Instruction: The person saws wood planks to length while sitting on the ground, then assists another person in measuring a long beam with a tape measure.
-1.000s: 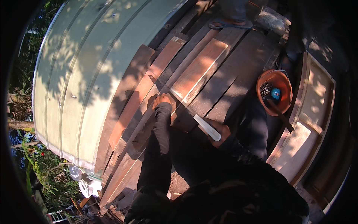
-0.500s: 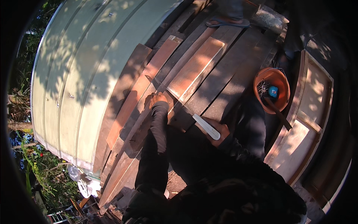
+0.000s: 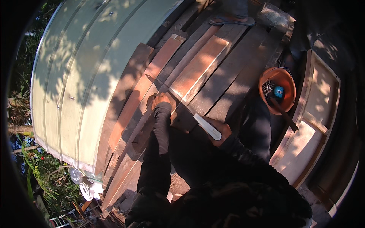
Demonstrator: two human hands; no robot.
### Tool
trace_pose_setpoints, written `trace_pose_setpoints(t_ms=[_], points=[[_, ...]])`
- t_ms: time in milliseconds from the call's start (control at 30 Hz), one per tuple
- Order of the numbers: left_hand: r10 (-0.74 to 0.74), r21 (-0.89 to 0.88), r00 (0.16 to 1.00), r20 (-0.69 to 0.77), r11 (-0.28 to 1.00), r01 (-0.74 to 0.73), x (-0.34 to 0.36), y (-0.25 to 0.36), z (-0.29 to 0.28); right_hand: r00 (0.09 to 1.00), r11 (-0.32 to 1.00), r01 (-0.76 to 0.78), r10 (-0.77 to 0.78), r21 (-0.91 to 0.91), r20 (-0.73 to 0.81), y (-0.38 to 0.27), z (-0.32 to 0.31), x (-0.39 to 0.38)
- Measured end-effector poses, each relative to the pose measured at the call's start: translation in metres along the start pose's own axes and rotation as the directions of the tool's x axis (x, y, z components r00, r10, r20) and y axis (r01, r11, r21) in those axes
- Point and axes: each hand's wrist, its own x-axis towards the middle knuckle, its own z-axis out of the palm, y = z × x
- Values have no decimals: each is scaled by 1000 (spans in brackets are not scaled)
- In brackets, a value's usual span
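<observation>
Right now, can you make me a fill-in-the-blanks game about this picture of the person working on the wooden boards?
1. The right hand grips the pale handle of a long ____.
2. The left hand presses down on a wooden ____.
3. The small blue tape measure lies inside an ____ bowl.
4. Left of the boards lies a big pale green sheet of ridged ____.

Missing words: knife; board; orange; metal

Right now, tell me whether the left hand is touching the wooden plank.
Touching. The head view shows the left hand pressed flat on the wooden plank, no gap visible, while the right hand grips the saw.
</observation>
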Motion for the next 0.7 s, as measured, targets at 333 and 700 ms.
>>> trace_pose_setpoints(t_ms=[333, 700], points=[[0, -49, 999, 37, 999, 2, 1, 20, -8, 994, 995, 101, -100, 15, -40, 10, -11, 14], [-10, -92, 988, -155, 996, -4, 3, -11, 12, 999, 996, -22, 20, 89, 33, -24, -60, -95]])
